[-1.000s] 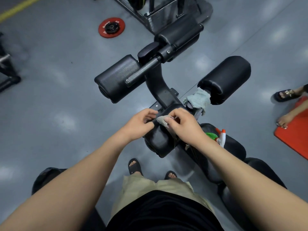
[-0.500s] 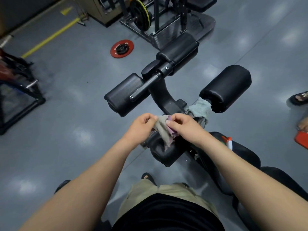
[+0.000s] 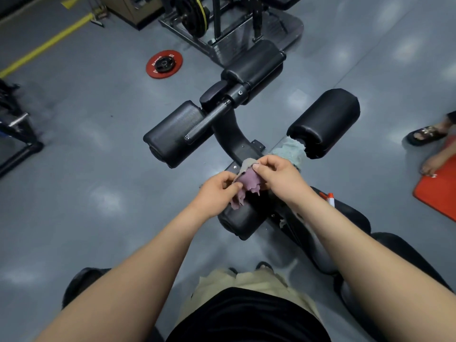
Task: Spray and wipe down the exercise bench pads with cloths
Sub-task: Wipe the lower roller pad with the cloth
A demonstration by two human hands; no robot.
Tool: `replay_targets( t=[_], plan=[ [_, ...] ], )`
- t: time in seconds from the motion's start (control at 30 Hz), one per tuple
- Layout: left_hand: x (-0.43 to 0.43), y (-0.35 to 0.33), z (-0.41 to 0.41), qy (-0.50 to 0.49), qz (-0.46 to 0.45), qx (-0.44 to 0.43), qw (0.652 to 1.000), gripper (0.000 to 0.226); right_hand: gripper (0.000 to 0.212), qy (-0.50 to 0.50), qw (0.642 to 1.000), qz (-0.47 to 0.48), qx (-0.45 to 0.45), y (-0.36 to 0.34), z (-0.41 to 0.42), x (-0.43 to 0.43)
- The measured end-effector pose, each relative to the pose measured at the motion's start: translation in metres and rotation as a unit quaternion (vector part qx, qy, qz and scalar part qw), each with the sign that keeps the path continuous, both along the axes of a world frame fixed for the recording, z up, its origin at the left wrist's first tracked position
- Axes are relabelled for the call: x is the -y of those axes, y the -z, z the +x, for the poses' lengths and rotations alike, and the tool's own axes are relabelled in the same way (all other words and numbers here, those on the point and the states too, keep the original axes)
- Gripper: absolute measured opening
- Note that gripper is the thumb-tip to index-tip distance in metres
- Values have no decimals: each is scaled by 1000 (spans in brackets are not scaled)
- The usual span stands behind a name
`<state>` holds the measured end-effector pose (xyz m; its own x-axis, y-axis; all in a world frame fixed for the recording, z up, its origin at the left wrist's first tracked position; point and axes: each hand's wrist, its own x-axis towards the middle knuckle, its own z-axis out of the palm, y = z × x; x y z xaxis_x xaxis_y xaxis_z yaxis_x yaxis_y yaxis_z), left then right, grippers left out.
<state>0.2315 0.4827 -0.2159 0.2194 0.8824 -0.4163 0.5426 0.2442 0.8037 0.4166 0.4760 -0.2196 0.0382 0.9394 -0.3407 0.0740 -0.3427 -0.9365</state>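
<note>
Now we pinch the purple cloth (image 3: 248, 182) in left hand (image 3: 214, 193) and right hand (image 3: 278, 176) over the near roller pad (image 3: 239, 222), its long axis crossing beneath, free end nearer our left.

1. Can see only the orange-and-white nozzle of the spray bottle (image 3: 330, 198) past the right forearm (image 3: 345, 233)
2. Cannot read the lettering on the red weight plate (image 3: 164, 64): too small
3. Cannot make out the blurred sandalled foot (image 3: 424, 134), cut by the right edge like the red mat (image 3: 439, 191)
4. Cannot tell how much purple cloth (image 3: 248, 182) lies under the right hand (image 3: 278, 176)
</note>
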Motion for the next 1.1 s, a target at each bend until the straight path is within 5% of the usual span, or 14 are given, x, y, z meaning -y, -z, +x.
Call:
replay_targets(
  t=[0.27, 0.47, 0.73, 1.0, 1.1],
  plan=[
    [-3, -5, -33, -69, 38, 34, 996, 37, 22, 55, 998, -3, 44, -9, -4, -3],
    [-20, -27, -44, -150, 38, 134, 979, 32, 20, 57, 998, 37, 15, -23, -22, -2],
    [-33, -16, -48, -65, 123, 39, 990, 31, 16, 101, 985, 44, 136, -23, -31, 4],
    [-59, 14, -21, 74, 92, -137, 983, 13, 19, 48, 951, -136, 272, 5, -8, 35],
    [-54, 27, -8, 117, 96, -190, 970, 30, 18, 2, 938, -170, 301, 19, 5, 37]
  ],
)
